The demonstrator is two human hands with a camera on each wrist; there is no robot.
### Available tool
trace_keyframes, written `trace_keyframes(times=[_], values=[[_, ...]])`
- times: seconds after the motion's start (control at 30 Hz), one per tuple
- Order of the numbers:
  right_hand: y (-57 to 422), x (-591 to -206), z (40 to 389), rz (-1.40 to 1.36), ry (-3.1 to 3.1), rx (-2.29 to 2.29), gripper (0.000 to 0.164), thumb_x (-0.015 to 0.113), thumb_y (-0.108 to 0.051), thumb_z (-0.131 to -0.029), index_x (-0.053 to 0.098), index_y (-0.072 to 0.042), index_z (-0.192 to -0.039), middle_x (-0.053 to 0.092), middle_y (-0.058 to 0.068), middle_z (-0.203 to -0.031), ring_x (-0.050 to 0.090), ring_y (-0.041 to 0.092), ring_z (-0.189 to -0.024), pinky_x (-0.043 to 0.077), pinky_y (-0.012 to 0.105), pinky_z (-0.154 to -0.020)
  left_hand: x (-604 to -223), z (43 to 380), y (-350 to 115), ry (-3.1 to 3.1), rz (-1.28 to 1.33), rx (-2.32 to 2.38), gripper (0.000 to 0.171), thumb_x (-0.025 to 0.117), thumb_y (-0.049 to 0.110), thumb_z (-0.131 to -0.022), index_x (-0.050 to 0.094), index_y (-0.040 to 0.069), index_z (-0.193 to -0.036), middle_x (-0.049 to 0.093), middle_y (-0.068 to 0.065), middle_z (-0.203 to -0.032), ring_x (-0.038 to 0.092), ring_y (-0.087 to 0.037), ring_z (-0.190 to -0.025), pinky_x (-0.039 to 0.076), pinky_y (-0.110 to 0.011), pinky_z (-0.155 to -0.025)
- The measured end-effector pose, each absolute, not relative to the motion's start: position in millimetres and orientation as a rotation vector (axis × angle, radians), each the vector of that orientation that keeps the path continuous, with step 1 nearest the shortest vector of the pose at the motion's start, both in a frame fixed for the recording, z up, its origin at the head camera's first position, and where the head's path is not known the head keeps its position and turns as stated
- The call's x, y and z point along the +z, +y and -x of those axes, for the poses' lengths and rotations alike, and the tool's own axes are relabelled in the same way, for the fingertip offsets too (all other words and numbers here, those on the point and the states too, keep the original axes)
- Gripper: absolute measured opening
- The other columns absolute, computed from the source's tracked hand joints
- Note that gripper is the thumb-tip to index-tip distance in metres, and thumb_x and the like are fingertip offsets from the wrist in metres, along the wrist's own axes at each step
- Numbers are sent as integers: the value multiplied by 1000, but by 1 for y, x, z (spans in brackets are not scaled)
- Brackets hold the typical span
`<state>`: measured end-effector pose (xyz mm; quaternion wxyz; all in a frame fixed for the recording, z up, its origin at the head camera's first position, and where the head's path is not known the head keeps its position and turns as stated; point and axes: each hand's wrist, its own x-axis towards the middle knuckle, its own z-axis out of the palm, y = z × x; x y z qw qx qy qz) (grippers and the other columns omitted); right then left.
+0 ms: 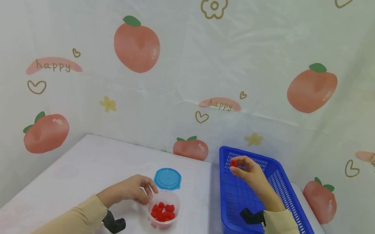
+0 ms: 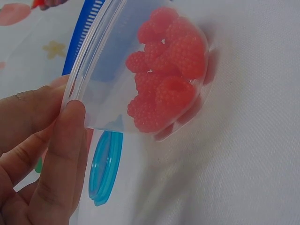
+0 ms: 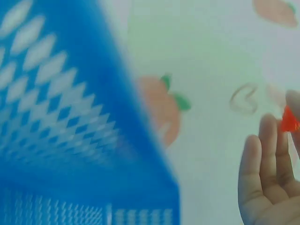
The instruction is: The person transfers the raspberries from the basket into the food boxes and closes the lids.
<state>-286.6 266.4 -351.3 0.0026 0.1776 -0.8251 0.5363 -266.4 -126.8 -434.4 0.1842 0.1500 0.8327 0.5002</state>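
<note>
My left hand (image 1: 135,189) pinches the rim of a clear plastic tub (image 2: 103,89), which stands upright on the table. Several red raspberries (image 2: 161,70) lie in the bottom of the tub. Over the far left part of a blue perforated basket (image 1: 221,193), my right hand (image 1: 249,173) holds one raspberry (image 1: 233,163) between thumb and fingertips. In the right wrist view that raspberry (image 3: 289,121) is partly cut off by the frame's edge. The basket's floor shows no fruit where it is visible; my right arm hides part of it.
A blue lid (image 1: 168,178) lies flat on the white table (image 1: 195,214) just behind the tub. The basket fills the table's right side. A white cloth backdrop (image 1: 158,121) with printed fruit rises behind and at both sides.
</note>
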Motion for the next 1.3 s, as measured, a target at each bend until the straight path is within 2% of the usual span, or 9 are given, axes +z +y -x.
trace_keyframes(times=[0.13,0.27,0.37,0.53,0.6,0.77,0.97,1.17,1.3], values=[[250,-342,274,-555,-2454,1782,38,64,-16,-93,52,3,-123,59,6,-110,64,9,-95,52,20,-86,-434,266,-126,2354,-410,1409,27,74,4,-79,66,5,-105,60,-7,-86,63,-17,-74,60,-33,-71],[234,-336,261,-544,-2350,1877,24,64,-14,-93,59,-11,-117,60,2,-109,64,10,-96,53,19,-88,-434,266,-126,2352,-403,1412,27,75,4,-79,66,5,-104,60,-7,-87,63,-17,-74,60,-33,-70],[221,-335,252,-540,-2291,1948,20,64,-12,-93,60,-18,-112,60,-3,-105,63,9,-95,53,19,-88,-435,266,-127,2343,-412,1418,27,74,4,-79,66,5,-105,60,-7,-86,63,-17,-74,60,-33,-71],[200,-340,239,-556,-2183,2078,25,63,-6,-92,56,-4,-115,61,-3,-103,61,9,-95,53,19,-87,-435,266,-128,2334,-420,1423,27,74,4,-79,65,5,-105,60,-7,-86,63,-17,-73,60,-33,-70],[193,-343,234,-567,-2153,2123,26,64,-5,-91,56,-2,-115,61,-3,-103,60,9,-95,53,19,-87,-434,265,-127,2337,-416,1419,27,74,4,-79,65,5,-105,60,-7,-86,63,-17,-73,60,-33,-70],[177,-351,226,-613,-2158,2139,23,66,-3,-89,60,-12,-109,61,0,-104,61,11,-95,54,20,-86,-433,265,-127,2340,-415,1418,27,74,5,-79,65,5,-105,60,-7,-86,63,-17,-73,60,-33,-71],[160,-361,218,-559,-2307,2077,32,69,-8,-87,57,0,-115,60,5,-106,62,15,-96,54,22,-85,-433,265,-127,2325,-421,1432,27,74,4,-79,65,4,-105,60,-6,-86,64,-16,-73,60,-33,-71],[147,-375,211,-603,-2379,2113,39,70,-9,-86,54,8,-117,60,0,-103,62,13,-89,54,21,-81,-434,266,-128,2307,-433,1443,27,73,3,-79,65,3,-106,60,-7,-86,64,-17,-74,60,-35,-72],[140,-387,210,-626,-2395,2137,37,70,-7,-86,54,9,-116,60,-1,-101,61,11,-84,54,20,-80,-434,266,-128,2316,-435,1433,29,73,4,-79,65,3,-107,60,-6,-86,64,-17,-75,60,-35,-71]])
